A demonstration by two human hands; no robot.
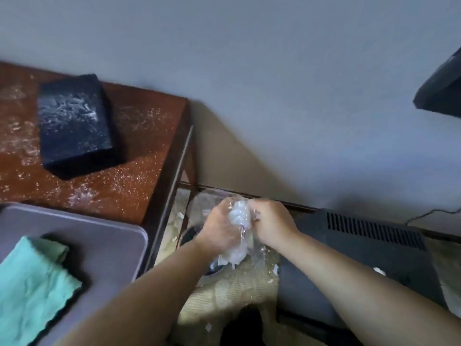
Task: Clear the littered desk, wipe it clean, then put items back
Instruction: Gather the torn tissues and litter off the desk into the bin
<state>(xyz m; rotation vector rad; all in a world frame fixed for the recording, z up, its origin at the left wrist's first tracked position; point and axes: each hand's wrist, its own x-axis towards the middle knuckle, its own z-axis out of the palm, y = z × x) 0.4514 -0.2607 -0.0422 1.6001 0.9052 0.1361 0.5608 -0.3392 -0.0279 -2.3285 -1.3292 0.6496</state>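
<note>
Crinkled clear plastic bag (240,221) of white scraps is pinched tight between left hand (220,227) and right hand (270,221), fingers curled.

The desk (139,156) is reddish brown with white specks all over. The box (73,126) on it is black with white dust. The cloth (30,290) is light green, lying on a grey tray (104,248).

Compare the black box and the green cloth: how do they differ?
The black box is rigid, dusted with white specks, and sits directly on the desk. The green cloth is soft, creased, looks speck-free, and lies on the grey tray. Neither is being held.
</note>
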